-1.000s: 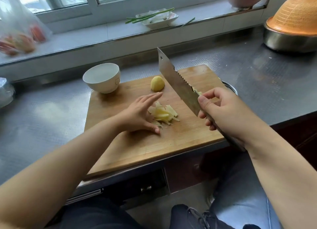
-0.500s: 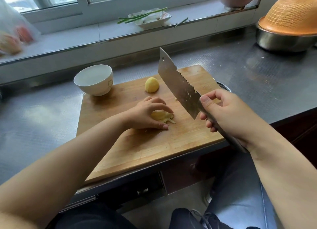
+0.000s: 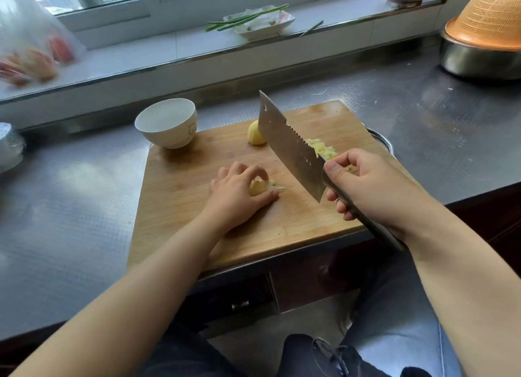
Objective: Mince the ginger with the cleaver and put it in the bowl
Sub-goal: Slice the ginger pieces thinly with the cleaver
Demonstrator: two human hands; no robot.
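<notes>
On the wooden cutting board (image 3: 174, 224), my left hand (image 3: 239, 193) is curled over a small bundle of ginger slices (image 3: 260, 187) and pinches them together. My right hand (image 3: 372, 187) grips the handle of the steel cleaver (image 3: 287, 148), whose blade is raised off the board and tilted, to the right of the slices. A pile of minced ginger (image 3: 321, 149) shows just behind the blade. A whole yellow ginger piece (image 3: 255, 135) lies at the board's far side. The white bowl (image 3: 166, 122) stands at the board's far left corner and looks empty.
A steel counter (image 3: 70, 196) surrounds the board. An orange colander on a metal basin (image 3: 485, 38) sits at the far right. On the windowsill are a white dish with green stalks (image 3: 259, 21) and a plastic bag (image 3: 31, 49). A round metal rim (image 3: 380, 139) shows behind the board's right edge.
My left hand went from flat beside the spread slices to curled over them, gathering them into a tight bundle. The cleaver stayed raised to the right.
</notes>
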